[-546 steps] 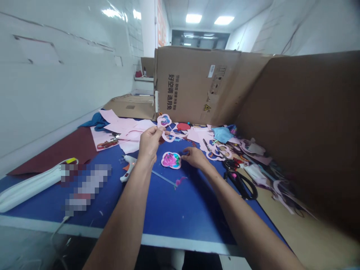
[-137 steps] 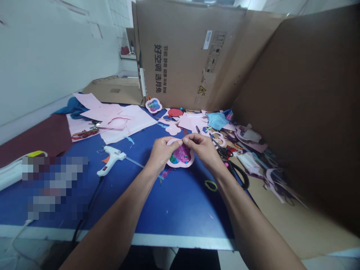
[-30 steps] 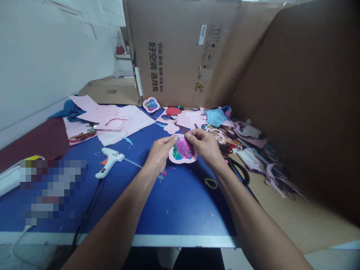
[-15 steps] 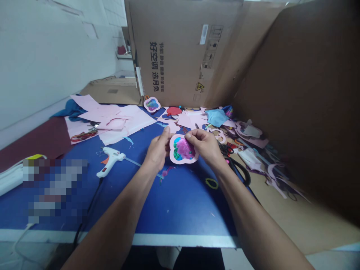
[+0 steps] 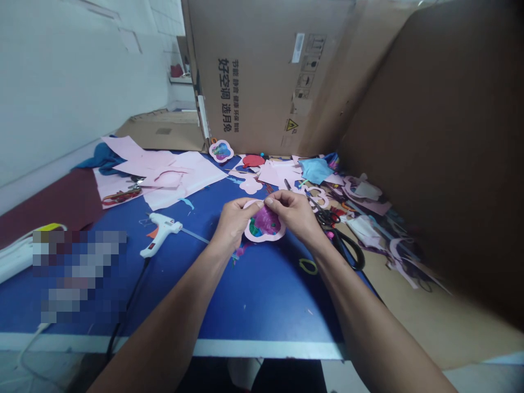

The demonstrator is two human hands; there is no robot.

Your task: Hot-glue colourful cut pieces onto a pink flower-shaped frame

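Note:
Both hands pinch a flower-shaped pink paper piece [image 5: 264, 238] with a purple, blue and green patterned centre, held up over the blue table. My left hand [image 5: 234, 221] grips its upper left edge, thumb on the front face. My right hand [image 5: 290, 210] pinches the top edge, its thumb close to the left thumb. The fingers behind the piece are hidden. Left of my hands lies a white hot glue gun [image 5: 162, 232] with a clear glue stick in its back. By my right wrist are black-handled scissors [image 5: 347, 248].
Pink paper sheets [image 5: 192, 177] lie at the back left. A similar flower piece [image 5: 221, 151] leans against the tall cardboard box [image 5: 262, 76]. Paper scraps, a blue cloth [image 5: 316, 171] and a yellow-green loop [image 5: 308, 266] are on the right. A white power strip [image 5: 18, 254] lies far left.
My left hand has closed onto the flower piece's upper left edge. My right thumb has shifted left along the top, and the piece has moved slightly left.

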